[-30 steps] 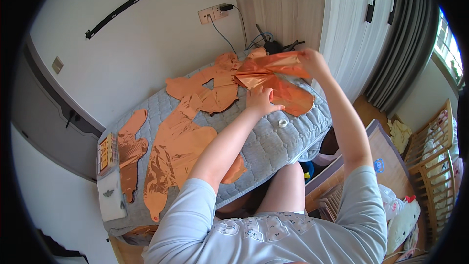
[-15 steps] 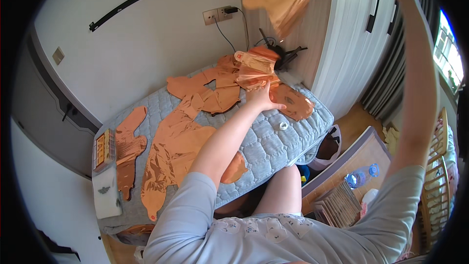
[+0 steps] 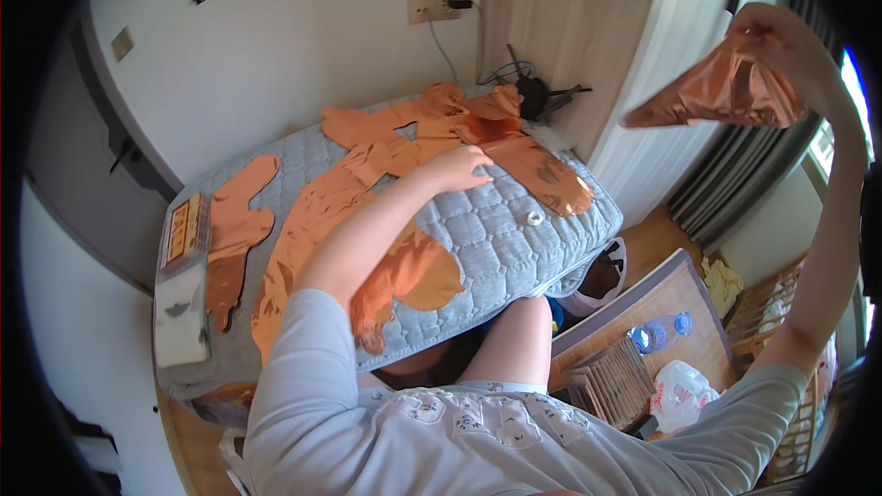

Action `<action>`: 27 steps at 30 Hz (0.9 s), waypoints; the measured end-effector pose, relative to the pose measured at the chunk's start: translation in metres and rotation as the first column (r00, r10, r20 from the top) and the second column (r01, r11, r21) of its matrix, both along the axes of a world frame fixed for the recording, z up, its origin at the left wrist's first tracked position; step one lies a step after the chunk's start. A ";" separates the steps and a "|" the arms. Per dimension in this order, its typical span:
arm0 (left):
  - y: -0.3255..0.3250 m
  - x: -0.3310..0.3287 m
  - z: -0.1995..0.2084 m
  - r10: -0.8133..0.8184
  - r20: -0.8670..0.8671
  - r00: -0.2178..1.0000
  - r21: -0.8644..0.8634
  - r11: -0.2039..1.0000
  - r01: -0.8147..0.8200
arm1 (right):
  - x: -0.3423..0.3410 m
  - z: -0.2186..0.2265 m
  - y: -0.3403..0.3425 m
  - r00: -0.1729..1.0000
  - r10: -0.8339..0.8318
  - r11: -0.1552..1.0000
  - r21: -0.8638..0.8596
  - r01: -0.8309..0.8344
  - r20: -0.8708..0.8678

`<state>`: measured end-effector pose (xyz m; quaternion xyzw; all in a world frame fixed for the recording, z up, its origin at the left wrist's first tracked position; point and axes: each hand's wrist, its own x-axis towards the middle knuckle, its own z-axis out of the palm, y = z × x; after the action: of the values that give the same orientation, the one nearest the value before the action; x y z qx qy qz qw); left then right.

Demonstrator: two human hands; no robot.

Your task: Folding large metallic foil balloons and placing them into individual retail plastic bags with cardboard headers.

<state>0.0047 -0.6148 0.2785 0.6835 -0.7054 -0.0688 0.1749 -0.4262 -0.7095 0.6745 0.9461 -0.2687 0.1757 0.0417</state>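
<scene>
High at the right, my right hand [image 3: 776, 41] grips a crumpled copper-coloured foil balloon [image 3: 726, 92], which hangs flat with a pointed end to the left. My left hand [image 3: 459, 168] hovers near the mattress middle, fingers loosely bent and apart, nothing visible in them. Around it lie several flat copper foil balloons: a large sheet [image 3: 308, 243] partly under my left forearm, an oval-ended piece [image 3: 551, 179] to the right, and a wavy one [image 3: 241, 211] at the left. A small white ring, perhaps a tape roll [image 3: 535, 219], rests on the quilted mattress [image 3: 496, 239].
A clear compartment box [image 3: 184, 231] and a white pack [image 3: 182, 321] sit on the mattress's left end. Black stand-like gear with cables [image 3: 533, 96] is at the far corner. To the right are a low table [image 3: 703, 312], a plastic bottle [image 3: 657, 335], a white bag [image 3: 682, 395] and wooden rails [image 3: 776, 303].
My right hand has swung right and lower with the foil balloon. My left hand has lifted off the foil and drawn back left. The view has shifted.
</scene>
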 end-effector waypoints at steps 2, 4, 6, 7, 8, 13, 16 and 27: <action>0.031 0.002 -0.002 -0.199 0.053 0.979 -0.042 0.979 0.202 | 0.004 -0.017 0.025 0.998 -0.064 0.995 -0.071 0.063 -0.009; 0.086 0.001 0.015 -0.194 0.044 0.980 0.040 0.980 0.193 | 0.018 -0.023 0.032 0.993 -0.114 0.985 -0.132 0.110 -0.017; 0.149 0.029 0.016 -0.184 0.032 0.982 0.030 0.983 0.183 | 0.044 -0.012 0.018 0.941 -0.165 0.981 0.046 0.187 -0.297; 0.180 0.041 0.019 -0.100 0.014 0.995 0.081 0.992 0.099 | 0.058 -0.012 0.009 0.941 -0.149 0.984 0.046 0.171 -0.303; 0.211 0.052 0.019 -0.007 0.002 1.000 0.139 0.990 0.007 | 0.074 -0.014 -0.001 0.942 -0.130 0.990 -0.096 0.106 -0.308; 0.287 0.086 -0.011 0.212 0.073 0.975 0.050 0.975 -0.216 | 0.165 -0.021 -0.020 0.959 -0.101 0.938 -0.346 0.003 -0.266; 0.303 0.103 -0.044 0.195 0.182 0.964 0.039 0.978 -0.206 | 0.218 -0.042 0.034 0.992 0.089 0.815 -0.579 -0.020 0.091; 0.307 0.103 -0.050 0.257 0.152 0.955 -0.095 0.965 -0.244 | 0.293 -0.274 0.215 0.745 0.651 0.685 -0.535 -0.494 0.146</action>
<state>0.1078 -0.3082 0.2282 0.7637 -0.6270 0.0363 0.1495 -0.1329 -0.4944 0.4002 0.9008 0.0924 0.3917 0.1630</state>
